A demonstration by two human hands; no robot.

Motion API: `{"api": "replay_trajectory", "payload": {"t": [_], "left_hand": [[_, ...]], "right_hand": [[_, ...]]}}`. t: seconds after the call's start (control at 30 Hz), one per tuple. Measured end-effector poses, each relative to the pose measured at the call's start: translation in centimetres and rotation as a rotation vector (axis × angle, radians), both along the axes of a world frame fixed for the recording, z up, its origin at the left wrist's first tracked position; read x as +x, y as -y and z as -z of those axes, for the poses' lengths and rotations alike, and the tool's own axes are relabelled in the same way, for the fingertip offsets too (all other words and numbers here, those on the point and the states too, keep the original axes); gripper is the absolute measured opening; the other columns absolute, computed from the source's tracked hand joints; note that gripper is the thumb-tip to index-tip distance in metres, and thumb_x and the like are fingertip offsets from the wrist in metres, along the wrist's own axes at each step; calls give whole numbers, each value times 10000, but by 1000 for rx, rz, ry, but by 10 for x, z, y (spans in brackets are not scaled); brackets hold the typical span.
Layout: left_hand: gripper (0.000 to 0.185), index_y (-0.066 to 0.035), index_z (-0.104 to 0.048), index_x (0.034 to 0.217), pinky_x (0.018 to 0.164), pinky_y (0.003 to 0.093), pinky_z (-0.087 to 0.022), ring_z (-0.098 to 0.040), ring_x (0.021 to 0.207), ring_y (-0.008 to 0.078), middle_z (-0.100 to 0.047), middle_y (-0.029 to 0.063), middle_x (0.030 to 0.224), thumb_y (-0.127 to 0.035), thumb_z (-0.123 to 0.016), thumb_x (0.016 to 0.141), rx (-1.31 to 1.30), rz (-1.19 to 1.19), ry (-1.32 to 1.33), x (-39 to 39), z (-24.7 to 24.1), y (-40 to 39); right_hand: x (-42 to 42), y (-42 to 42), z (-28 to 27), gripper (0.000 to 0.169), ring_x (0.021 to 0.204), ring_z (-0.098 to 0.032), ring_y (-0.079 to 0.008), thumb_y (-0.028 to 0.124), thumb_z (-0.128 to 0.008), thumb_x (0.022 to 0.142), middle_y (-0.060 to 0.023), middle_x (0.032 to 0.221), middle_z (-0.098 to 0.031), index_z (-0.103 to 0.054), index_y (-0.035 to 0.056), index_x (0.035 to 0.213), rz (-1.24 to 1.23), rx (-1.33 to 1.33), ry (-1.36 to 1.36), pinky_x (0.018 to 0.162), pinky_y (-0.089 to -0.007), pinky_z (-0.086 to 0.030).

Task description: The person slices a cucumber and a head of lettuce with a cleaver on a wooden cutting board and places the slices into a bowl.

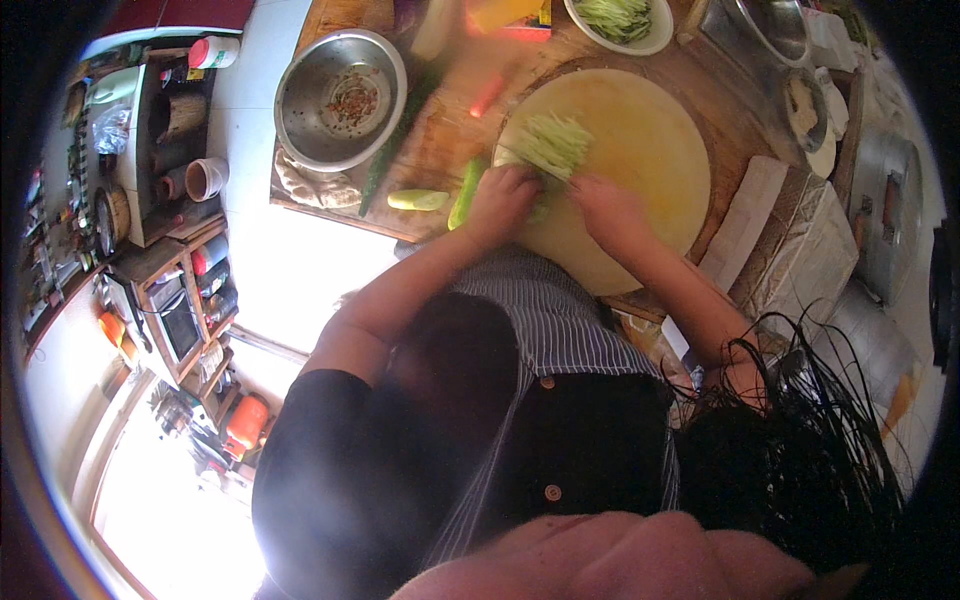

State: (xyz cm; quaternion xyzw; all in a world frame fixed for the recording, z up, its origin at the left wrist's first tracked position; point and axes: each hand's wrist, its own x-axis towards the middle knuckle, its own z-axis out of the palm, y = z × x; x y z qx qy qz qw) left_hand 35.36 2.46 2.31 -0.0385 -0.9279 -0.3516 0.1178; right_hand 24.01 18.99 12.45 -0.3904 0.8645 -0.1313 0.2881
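A pile of pale green cucumber shreds [555, 144] lies on the round yellowish chopping board [660, 150]. My left hand [504, 201] rests at the board's left edge, fingers curled down beside the lower left of the pile. Just below the shreds on the right is my right hand [606, 204], slightly blurred, its fingertips pointing toward the left hand. Bits of green show between the two hands. What lies under the fingers of either hand is hidden. Left of the board are a cut green cucumber piece [466, 193] and a paler cucumber piece [418, 199].
A steel bowl [289, 105] with brown bits inside stands at the table's left, above a crumpled cloth [319, 184]. Beside it lies a long dark green cucumber [394, 150]. A white bowl [664, 37] of green shreds stands behind the board. A cardboard box [799, 232] is at right.
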Motion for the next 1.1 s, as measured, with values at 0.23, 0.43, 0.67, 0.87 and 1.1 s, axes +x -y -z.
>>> {"api": "replay_trajectory", "payload": {"t": [0.23,0.43,0.67,0.87,1.1], "left_hand": [[229,-138,-655,954,816,400,-428,-551,972,263,-584,58,1052,-156,-640,726,-36,-18,-8,-4,-10,1],[212,-110,-636,940,851,399,-434,-546,965,275,-587,74,1019,-129,-642,729,-78,61,23,11,-21,5],[153,-105,-623,883,859,384,-429,-535,978,273,-582,80,1004,-142,-594,738,-70,-18,55,3,-24,3],[172,-102,-628,900,861,389,-427,-529,978,288,-576,98,1026,-146,-601,736,-23,14,42,5,-20,6],[220,-104,-631,943,863,401,-422,-527,997,294,-574,101,1041,-143,-602,728,-48,49,81,12,-18,7]], "right_hand": [[2,5,-9,163,816,-619,-369,97,-466,861,-174,896,-613,-568,42,975,1,111,6,690,-484,-497],[1,-7,13,146,830,-614,-365,104,-474,862,-175,888,-613,-572,39,949,40,-28,14,697,-484,-494],[5,6,-37,153,842,-607,-378,77,-466,854,-187,920,-604,-566,29,959,-57,116,-19,720,-482,-490],[11,-7,10,159,835,-619,-365,54,-478,828,-178,901,-602,-562,44,962,68,-110,7,706,-481,-496],[10,5,-12,176,842,-614,-378,55,-485,829,-192,929,-602,-562,44,986,8,120,43,712,-490,-496]]}}
